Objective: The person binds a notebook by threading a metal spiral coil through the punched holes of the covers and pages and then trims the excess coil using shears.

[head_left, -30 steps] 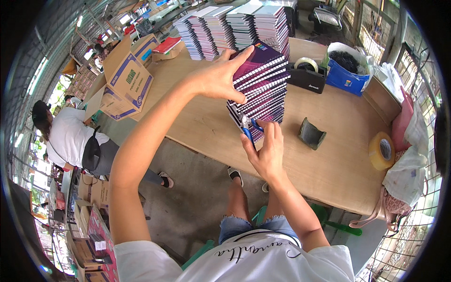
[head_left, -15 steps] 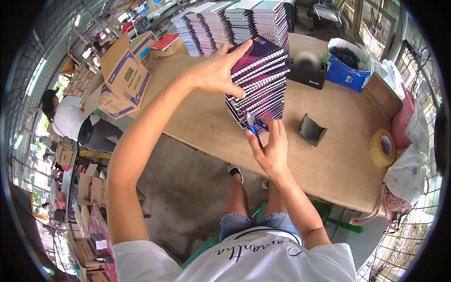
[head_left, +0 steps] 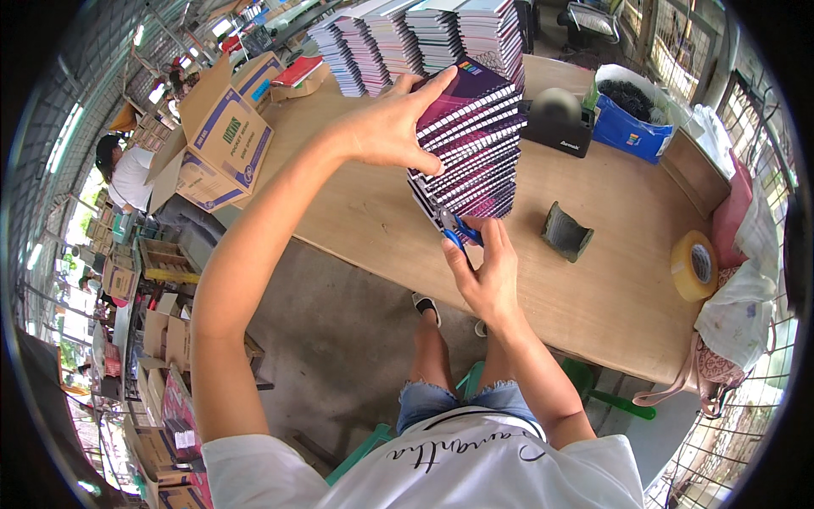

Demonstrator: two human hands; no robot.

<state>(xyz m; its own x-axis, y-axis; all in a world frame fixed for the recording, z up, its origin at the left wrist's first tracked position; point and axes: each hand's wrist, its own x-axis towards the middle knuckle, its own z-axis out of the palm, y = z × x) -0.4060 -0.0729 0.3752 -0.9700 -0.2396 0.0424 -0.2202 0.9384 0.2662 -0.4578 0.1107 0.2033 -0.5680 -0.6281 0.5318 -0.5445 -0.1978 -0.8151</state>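
A tall stack of dark purple spiral-bound notebooks (head_left: pixel 483 148) stands on the table in front of me, coil edges facing me and fanned in uneven layers. My left hand (head_left: pixel 398 131) grips the stack from its left, fingers over the top cover and thumb pressed against the coil side. In my right hand (head_left: pixel 490 271) are small blue-handled pliers (head_left: pixel 456 236), fingers wrapped round the handles. Their metal jaws touch or lie very close to the coil ends at the lower near corner of the stack; the exact contact is too small to tell.
More notebook stacks (head_left: pixel 424 42) stand behind. A black desktop device (head_left: pixel 557 123), a blue box of black coils (head_left: pixel 627 127), a dark curved block (head_left: pixel 566 233) and a tape roll (head_left: pixel 694 265) lie rightward. An open carton (head_left: pixel 225 140) sits left; a person (head_left: pixel 131 176) is beyond it.
The pliers have shifted slightly down and toward me along the stack's corner. My left hand keeps its hold. The person at the left has moved farther away.
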